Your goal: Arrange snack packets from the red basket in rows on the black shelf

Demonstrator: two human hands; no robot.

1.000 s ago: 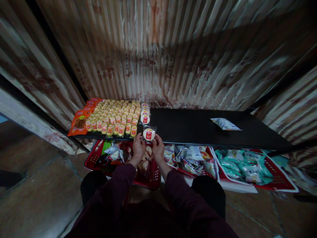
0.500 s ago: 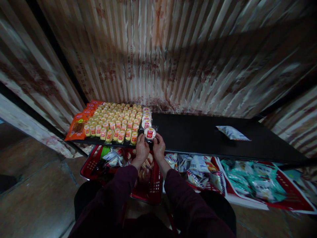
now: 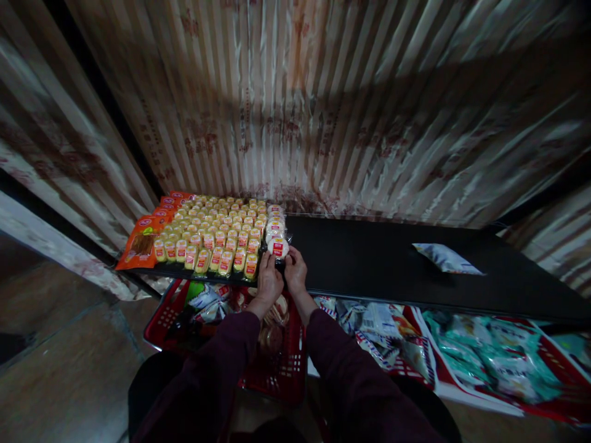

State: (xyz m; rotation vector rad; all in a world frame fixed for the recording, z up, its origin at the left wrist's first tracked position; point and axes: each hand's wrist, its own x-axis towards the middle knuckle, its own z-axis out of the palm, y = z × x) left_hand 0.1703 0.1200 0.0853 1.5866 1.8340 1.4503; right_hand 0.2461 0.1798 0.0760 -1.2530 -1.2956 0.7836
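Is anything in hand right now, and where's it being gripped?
Yes: a round white packet with a red label. The left hand has its near-left edge, the right hand its near-right edge, both by the fingertips.

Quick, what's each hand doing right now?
Left hand: holding a wrapped round white snack by its left side.
Right hand: holding its right side.

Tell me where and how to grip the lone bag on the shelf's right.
I'd pinch the bag by its tapered right end, probably with the right hand, from the front: it lies on the black shelf, that narrow tip angled toward the front edge.
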